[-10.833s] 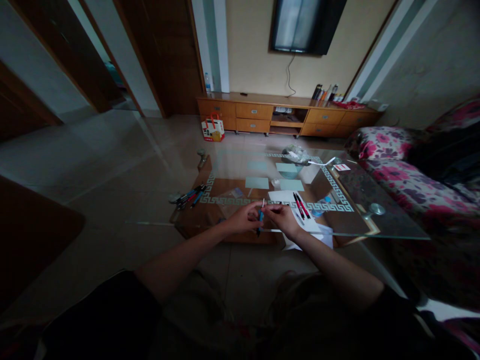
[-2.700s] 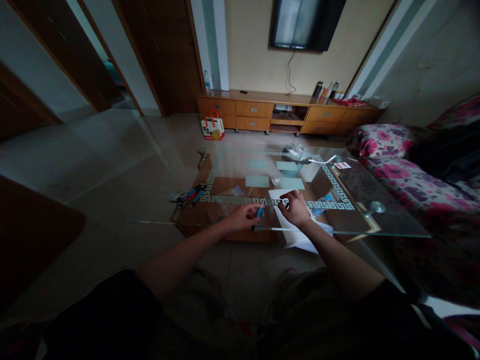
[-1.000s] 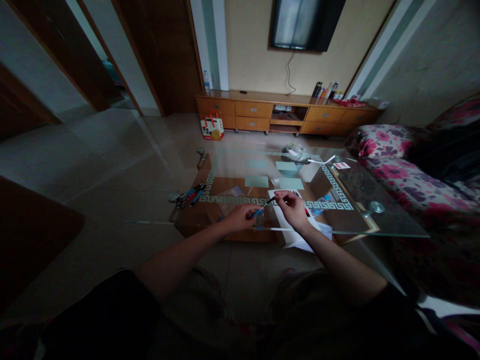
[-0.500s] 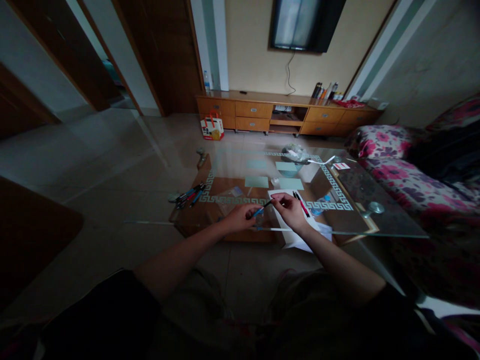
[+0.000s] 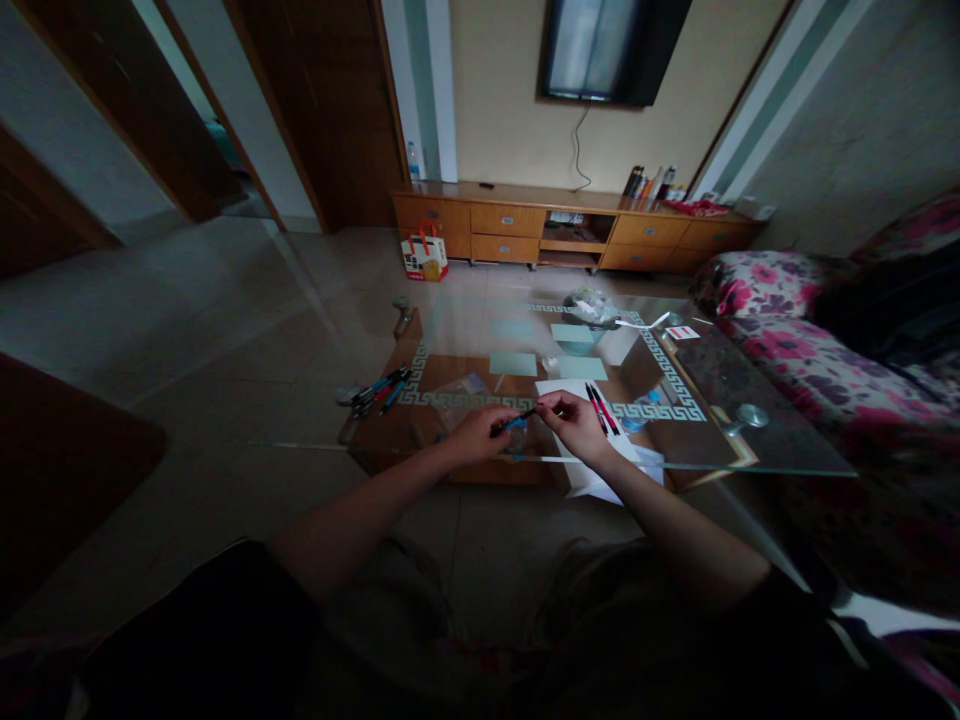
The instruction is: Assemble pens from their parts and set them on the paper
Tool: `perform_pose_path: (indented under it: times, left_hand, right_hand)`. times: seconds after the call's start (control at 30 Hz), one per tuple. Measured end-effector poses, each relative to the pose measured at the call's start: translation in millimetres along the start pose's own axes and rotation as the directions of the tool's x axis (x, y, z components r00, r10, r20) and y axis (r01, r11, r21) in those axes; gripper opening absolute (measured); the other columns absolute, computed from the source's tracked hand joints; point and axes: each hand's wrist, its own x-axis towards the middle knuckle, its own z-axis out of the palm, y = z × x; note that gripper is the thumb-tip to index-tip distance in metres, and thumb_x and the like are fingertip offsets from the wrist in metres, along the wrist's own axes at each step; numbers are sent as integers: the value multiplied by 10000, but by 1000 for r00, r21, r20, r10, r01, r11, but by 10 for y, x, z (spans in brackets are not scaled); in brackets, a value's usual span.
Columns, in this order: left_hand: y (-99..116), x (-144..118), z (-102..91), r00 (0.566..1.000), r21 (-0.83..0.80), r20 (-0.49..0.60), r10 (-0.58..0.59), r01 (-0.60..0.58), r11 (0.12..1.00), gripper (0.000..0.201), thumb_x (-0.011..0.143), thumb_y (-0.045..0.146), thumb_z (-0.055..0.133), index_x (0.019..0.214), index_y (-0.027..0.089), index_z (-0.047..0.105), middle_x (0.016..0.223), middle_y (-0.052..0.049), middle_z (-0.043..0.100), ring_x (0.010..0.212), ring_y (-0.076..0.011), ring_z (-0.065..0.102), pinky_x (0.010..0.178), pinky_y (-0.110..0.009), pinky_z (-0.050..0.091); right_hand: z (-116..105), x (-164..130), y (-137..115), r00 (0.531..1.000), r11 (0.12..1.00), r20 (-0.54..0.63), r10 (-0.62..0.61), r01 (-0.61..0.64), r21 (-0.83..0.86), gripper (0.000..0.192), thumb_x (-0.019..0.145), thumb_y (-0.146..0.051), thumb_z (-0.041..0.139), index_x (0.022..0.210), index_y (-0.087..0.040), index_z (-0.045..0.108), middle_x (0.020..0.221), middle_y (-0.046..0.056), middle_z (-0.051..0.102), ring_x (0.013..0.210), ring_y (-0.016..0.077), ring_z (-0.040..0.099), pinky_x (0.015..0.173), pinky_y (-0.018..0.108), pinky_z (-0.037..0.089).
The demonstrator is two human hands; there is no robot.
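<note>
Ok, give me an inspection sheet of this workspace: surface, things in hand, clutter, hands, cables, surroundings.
Surface: glass coffee table with a key-pattern border, a wooden shelf beneath.
Things in hand: blue pen with a dark end, held level between both hands; white paper under the right hand.
Clutter: two pens on the paper, bundle of pens at the left edge, pale green cards, small basket.
Hands: left hand grips the pen's body; right hand pinches its dark end.
Cables: one cord hanging below the wall TV.
Surroundings: wooden TV cabinet, floral sofa, paper bag on the floor; dim light.
</note>
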Motion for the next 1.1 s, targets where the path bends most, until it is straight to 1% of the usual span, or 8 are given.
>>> perform_pose_path:
  times: [0.27, 0.43, 0.6, 0.77, 0.9, 1.1]
  left_hand:
    - [14, 3, -7, 1000, 37, -29, 8, -7, 999, 359, 832, 152, 569, 1173, 165, 680, 1033, -67, 697, 867, -164, 617, 764, -243, 471]
    - [27, 2, -22, 999, 47, -27, 19, -18, 999, 301, 879, 229, 583, 1153, 171, 692, 1034, -70, 700, 889, -177, 621, 810, -270, 470]
    - [46, -2, -39, 1000, 60, -12, 5, -4, 998, 283, 917, 309, 573, 1133, 177, 699, 1020, -66, 711, 893, -183, 626, 819, -280, 464]
    - [45, -2, -35, 1000, 67, 5, -1, 1, 998, 277, 907, 335, 595, 1102, 175, 710, 968, -64, 710, 852, -180, 616, 776, -273, 457]
    - [17, -1, -23, 1000, 88, 1, -4, 4, 996, 256, 900, 343, 605, 1055, 170, 714, 923, -50, 703, 821, -168, 613, 756, -262, 458]
    - [-2, -6, -21, 999, 133, -3, 32, -31, 991, 237, 898, 301, 602, 1079, 190, 707, 990, -54, 713, 912, -185, 633, 832, -289, 477]
  right_hand:
    - [1, 0, 34, 1000, 1000, 17, -8, 8, -17, 353, 797, -530, 709, 933, -204, 704, 838, 54, 704, 728, 188, 632, 644, 311, 509]
    - [-6, -24, 19, 999, 997, 47, -27, 30, -70, 327, 834, -515, 671, 927, -202, 692, 834, 46, 693, 703, 172, 612, 625, 294, 486]
    - [-9, -52, -32, 995, 988, 88, -37, 49, -147, 323, 871, -524, 618, 883, -206, 675, 773, 27, 672, 659, 163, 588, 594, 280, 464]
    - [-18, -76, -75, 992, 967, 118, -49, 77, -243, 330, 886, -533, 600, 838, -211, 658, 677, 4, 633, 586, 153, 554, 545, 266, 423]
    - [-28, -87, -120, 987, 941, 149, -64, 110, -320, 349, 919, -525, 558, 789, -210, 636, 654, 1, 618, 568, 145, 527, 543, 259, 390]
    - [-34, -102, -160, 969, 876, 237, -71, 175, -450, 464, 967, -543, 473, 694, -191, 604, 605, -3, 596, 553, 134, 513, 572, 257, 355]
